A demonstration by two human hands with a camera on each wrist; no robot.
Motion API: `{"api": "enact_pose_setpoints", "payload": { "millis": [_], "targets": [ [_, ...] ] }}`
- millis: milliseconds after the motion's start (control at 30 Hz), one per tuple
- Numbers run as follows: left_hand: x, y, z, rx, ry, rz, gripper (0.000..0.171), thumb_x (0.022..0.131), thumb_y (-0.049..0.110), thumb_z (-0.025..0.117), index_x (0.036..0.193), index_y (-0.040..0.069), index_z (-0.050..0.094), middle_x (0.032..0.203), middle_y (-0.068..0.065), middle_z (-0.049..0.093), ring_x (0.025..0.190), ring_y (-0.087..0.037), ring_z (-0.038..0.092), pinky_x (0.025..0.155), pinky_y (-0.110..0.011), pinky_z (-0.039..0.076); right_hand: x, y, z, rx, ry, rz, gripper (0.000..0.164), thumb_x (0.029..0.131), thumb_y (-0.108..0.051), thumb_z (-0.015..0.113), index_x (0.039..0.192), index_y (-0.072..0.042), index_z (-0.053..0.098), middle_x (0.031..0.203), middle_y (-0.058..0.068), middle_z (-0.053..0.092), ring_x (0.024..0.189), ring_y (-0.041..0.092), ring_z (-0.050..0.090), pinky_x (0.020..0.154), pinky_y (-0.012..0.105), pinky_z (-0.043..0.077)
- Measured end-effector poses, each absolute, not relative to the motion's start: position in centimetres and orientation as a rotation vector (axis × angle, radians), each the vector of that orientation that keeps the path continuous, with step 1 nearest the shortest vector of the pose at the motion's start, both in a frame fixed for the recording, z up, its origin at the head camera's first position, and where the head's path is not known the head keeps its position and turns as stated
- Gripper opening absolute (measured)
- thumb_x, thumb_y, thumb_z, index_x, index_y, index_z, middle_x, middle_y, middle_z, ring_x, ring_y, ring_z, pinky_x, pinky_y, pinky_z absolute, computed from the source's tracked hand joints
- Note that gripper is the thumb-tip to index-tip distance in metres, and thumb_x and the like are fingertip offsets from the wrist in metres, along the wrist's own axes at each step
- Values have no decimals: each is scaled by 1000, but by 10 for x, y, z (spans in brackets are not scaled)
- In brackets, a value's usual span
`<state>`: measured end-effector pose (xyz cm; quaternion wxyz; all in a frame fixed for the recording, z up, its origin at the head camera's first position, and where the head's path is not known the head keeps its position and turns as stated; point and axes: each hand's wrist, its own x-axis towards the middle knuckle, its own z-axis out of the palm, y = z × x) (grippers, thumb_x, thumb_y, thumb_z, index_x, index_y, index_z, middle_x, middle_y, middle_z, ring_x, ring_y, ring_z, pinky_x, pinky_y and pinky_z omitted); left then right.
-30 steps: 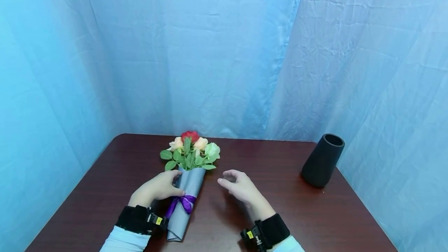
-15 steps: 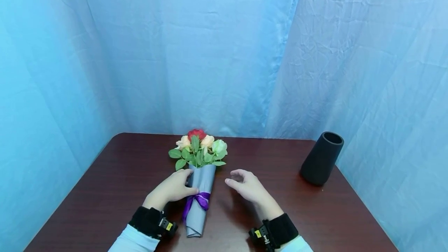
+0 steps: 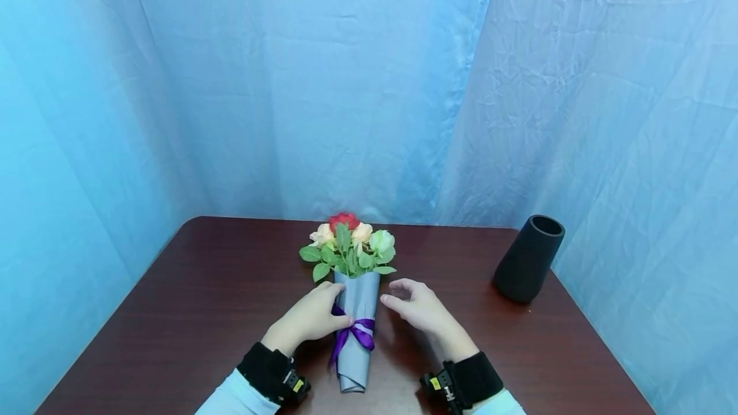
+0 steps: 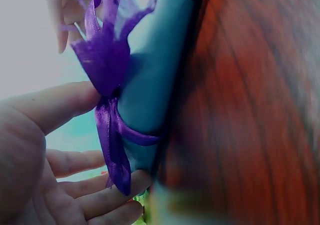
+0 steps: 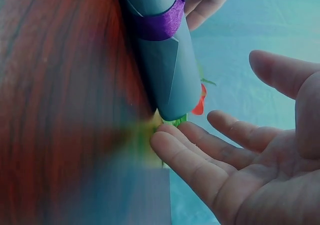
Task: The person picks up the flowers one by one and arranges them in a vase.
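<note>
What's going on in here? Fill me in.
A person's left hand touches a bouquet in smooth blue-grey wrapping, tied with a purple satin ribbon. The bouquet lies on a dark reddish-brown wooden table, its red, cream and pale green flowers pointing away from the person. The right hand is held close beside the bouquet, apparently not touching. A black tapered vase stands apart, off to the right.

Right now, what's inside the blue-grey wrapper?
Red, peach and pale green flowers with green leaves show at the far end of the wrapper. Whatever lies deeper inside is covered and can't be seen.
</note>
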<state>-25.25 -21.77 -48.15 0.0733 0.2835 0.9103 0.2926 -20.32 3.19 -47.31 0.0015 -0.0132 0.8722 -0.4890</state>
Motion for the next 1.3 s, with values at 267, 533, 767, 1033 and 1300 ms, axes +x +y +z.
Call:
{"api": "enact_pose_setpoints", "payload": {
  "millis": [267,533,767,1033,1300],
  "targets": [
    [-249,-212,-485,806,2778,886,72,89,39,78,143,-2,53,145,-21,50,133,-33,50,107,-50,43,-219,37,-477,-79,2666,-1570,51,94,-32,75,131,1,62,127,15,65,93,23,66,76,38,57],
    [-248,-215,-482,770,2770,931,77,90,43,76,146,-3,49,147,-22,49,134,-33,49,107,-51,43,-217,40,-472,-104,2646,-1577,52,95,-31,74,132,3,61,129,18,63,96,27,66,76,40,57],
    [-247,-224,-468,775,2808,961,71,93,38,74,145,-3,50,143,-20,54,132,-32,51,106,-50,43,-215,48,-460,-122,2676,-1612,49,96,-29,73,132,2,62,128,16,65,103,24,66,81,41,57],
    [-247,-242,-448,732,2823,1030,65,95,34,73,145,-1,52,140,-15,57,129,-30,55,104,-49,45,-210,56,-442,-137,2740,-1613,46,96,-29,73,132,-1,63,129,17,65,105,25,68,83,41,57],
    [-246,-265,-435,732,2792,997,62,96,33,72,146,2,52,143,-14,56,133,-30,51,107,-52,42,-208,64,-432,-135,2766,-1628,46,97,-31,71,133,-3,63,121,11,67,101,22,67,83,39,57]
  ]
}}
